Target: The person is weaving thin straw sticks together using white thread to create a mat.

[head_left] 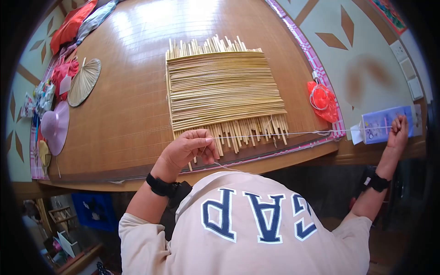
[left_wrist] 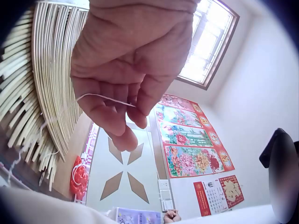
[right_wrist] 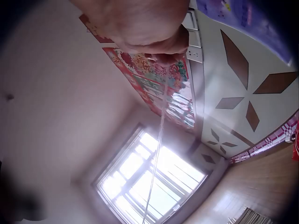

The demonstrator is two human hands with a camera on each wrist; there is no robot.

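Observation:
A thin white string (head_left: pixel 275 134) runs taut between the two hands in the head view. The left hand (head_left: pixel 195 145) pinches it between thumb and fingers at the near edge of the straw-coloured stick mat (head_left: pixel 224 87); a loose tail hangs from that hand toward the shirt. Far to the right, the right hand (head_left: pixel 398 133) holds the other end with curled fingers, in front of a purple-and-white packet (head_left: pixel 380 123). The left wrist view has the string (left_wrist: pixel 105 97) crossing the left hand's fingers (left_wrist: pixel 112 128). From the right hand (right_wrist: pixel 163 53), the string (right_wrist: pixel 160 140) stretches away in the right wrist view.
A red plastic bag (head_left: pixel 322 101) lies right of the mat on the brown table (head_left: pixel 123 128). Along the table's left side are a hand fan (head_left: pixel 85 82), a pink hat (head_left: pixel 55 128) and cloths (head_left: pixel 73 27). A blue crate (head_left: pixel 94 211) stands below, at lower left.

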